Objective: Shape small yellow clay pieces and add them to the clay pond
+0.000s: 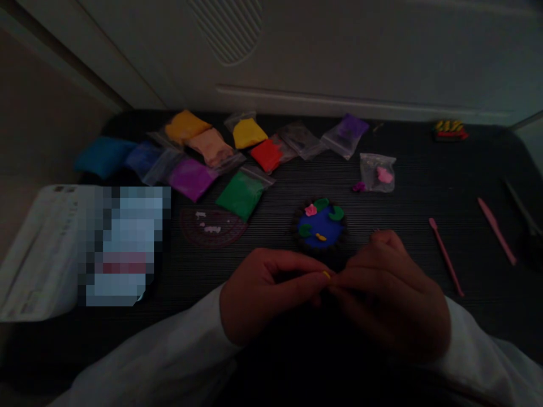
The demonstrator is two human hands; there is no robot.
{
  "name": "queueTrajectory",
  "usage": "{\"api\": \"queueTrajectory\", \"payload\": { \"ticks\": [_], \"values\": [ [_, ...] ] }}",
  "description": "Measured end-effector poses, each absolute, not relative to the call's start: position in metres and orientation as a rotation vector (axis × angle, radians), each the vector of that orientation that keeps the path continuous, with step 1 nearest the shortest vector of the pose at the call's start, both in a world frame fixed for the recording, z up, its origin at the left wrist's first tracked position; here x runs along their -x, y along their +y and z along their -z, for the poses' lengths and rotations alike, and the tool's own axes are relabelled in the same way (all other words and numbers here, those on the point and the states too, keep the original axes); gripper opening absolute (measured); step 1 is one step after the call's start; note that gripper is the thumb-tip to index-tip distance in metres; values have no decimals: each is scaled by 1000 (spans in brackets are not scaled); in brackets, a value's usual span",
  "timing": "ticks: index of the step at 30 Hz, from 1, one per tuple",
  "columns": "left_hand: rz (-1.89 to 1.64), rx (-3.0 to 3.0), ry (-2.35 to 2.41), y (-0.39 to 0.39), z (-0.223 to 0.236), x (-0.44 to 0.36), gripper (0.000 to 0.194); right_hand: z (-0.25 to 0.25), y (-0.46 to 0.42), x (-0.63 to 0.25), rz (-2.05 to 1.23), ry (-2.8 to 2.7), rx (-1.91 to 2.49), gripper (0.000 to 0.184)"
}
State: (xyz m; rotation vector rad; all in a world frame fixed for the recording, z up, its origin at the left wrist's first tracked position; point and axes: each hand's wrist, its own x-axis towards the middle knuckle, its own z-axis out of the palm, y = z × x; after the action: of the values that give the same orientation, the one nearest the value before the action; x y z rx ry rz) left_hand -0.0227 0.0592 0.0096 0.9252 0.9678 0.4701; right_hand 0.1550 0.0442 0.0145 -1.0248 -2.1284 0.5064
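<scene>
Small yellow piece (326, 275) in the closed grip of the left hand (267, 294), near centre
Right hand (394, 299) meets it; whether gripping, I cannot tell. Just beyond, a round blue model (326, 226) with knobbly rim (296, 227); ribbed bench (401, 212) runs right to a pink stick (445, 256).

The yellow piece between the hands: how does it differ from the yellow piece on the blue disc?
The held piece is pinched in the left hand, close to the right hand; the disc piece lies on the blue disc. The held piece is partly hidden, while the disc piece is uncovered. Both are yellow.
</scene>
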Motion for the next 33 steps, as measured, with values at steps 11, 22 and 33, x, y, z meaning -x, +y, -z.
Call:
{"api": "queueTrajectory", "payload": {
  "ticks": [11, 22, 33],
  "values": [
    [-480, -925, 996, 60, -9, 23, 8, -12, 44, -155, -512, -2146, 1007, 9],
    [-425, -897, 949, 60, -6, 25, 6, -13, 45, -154, -488, -2154, 990, 8],
    [-337, -808, 960, 60, -6, 20, 11, -23, 43, -171, -650, -1946, 998, 18]
  ]
}}
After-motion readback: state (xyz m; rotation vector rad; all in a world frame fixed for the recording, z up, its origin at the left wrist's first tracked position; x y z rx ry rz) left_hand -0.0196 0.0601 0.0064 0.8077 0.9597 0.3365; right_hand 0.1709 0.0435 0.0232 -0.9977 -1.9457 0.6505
